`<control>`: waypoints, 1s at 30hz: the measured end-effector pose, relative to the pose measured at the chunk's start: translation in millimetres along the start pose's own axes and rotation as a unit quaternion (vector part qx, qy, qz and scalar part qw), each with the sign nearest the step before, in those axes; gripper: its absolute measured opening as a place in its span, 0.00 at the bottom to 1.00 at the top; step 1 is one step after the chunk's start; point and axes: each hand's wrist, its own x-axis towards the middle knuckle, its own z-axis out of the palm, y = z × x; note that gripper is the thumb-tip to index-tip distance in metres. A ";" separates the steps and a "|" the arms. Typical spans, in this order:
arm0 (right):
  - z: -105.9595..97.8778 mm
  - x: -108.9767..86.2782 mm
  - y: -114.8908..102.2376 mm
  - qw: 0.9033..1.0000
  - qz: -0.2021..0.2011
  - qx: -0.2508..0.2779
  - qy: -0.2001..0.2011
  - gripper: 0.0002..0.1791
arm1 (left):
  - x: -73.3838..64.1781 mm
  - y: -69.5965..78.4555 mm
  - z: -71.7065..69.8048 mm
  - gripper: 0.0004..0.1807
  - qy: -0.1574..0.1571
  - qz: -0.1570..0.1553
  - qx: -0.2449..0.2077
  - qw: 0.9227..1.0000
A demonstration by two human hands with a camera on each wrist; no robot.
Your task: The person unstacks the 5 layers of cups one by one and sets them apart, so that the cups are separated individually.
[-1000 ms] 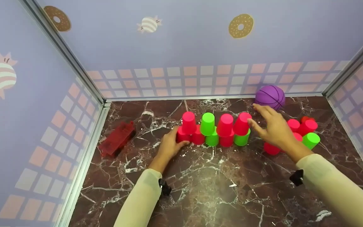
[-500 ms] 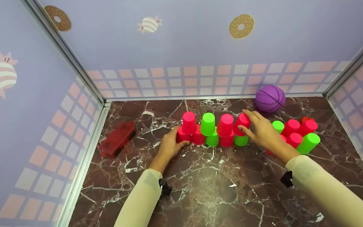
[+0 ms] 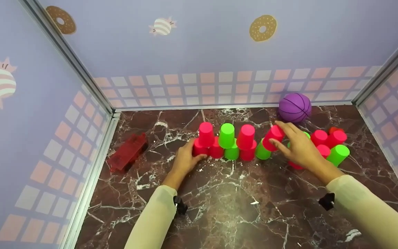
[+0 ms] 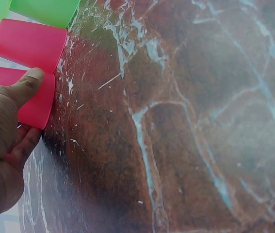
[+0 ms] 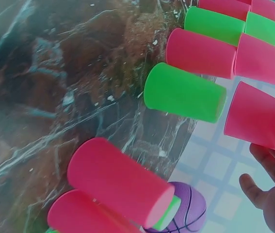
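My left hand (image 3: 184,159) grips the leftmost pink-red cup (image 4: 38,104) of a bottom row, thumb on its near side and fingers round the far side. Above the row stand a pink-red cup (image 3: 206,134), a green cup (image 3: 227,135) and another pink-red cup (image 3: 246,136), all upside down. At the row's right end is a green cup (image 5: 183,92) with nothing on top. My right hand (image 3: 300,147) holds a tilted pink-red cup (image 5: 257,119) between thumb and fingers, up and to the right of that green cup.
Several loose cups, among them a green cup (image 3: 339,154) and a pink-red cup (image 3: 320,137), stand close by the right hand. A purple ball (image 3: 295,107) lies against the back wall. A translucent red box-shaped object (image 3: 128,153) lies at the left on the marbled table (image 3: 219,207).
My right hand came left to the row's rightmost upper cup, took hold of it and drew it off to the right, tilting it. The left hand has stayed on its cup.
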 end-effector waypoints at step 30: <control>-6.0 -118.2 49.8 0.994 -0.093 -0.040 0.037 0.40 | -0.8 23.2 -9.4 0.35 -0.022 -0.041 0.008 0.999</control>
